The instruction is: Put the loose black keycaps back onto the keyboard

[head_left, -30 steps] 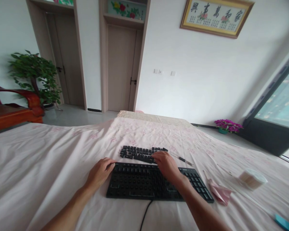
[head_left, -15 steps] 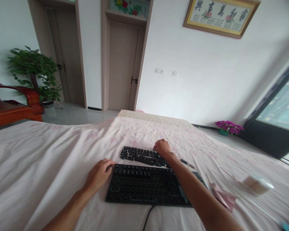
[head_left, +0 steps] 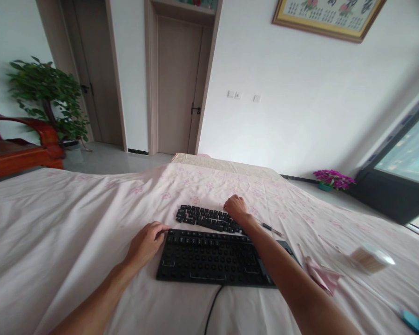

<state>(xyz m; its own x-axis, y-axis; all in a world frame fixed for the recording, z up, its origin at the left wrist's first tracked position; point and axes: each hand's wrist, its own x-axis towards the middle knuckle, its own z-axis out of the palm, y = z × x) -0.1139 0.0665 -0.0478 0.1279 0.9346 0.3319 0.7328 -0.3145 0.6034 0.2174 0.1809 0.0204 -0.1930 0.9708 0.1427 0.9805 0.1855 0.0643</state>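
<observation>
A black keyboard [head_left: 206, 265] lies on the cloth in front of me; keycaps sit along its upper left rows, and bare switch posts show over much of the rest. My left hand [head_left: 146, 242] grips its far left corner, thumb and forefinger closed at the edge. Beyond the keyboard, loose black keycaps [head_left: 204, 217] are laid out in rows. My right hand [head_left: 236, 208] reaches over the keyboard to the far right side of these keycaps. Its fingers are curled down and together, and the fingertips are partly hidden. My right forearm covers part of the keyboard's right side.
Right of my forearm lie a thin dark-handled tool [head_left: 270, 229], a pink cloth [head_left: 323, 276] and a clear box of cotton swabs [head_left: 373, 258]. A blue object [head_left: 416, 322] is at the lower right. The keyboard's cable [head_left: 212, 307] runs toward me over the wrinkled floral cloth [head_left: 143, 195].
The view has tipped slightly downward, so the scene sits a little higher. Both hands keep nearly the same places at the keyboard corner and the loose keycaps.
</observation>
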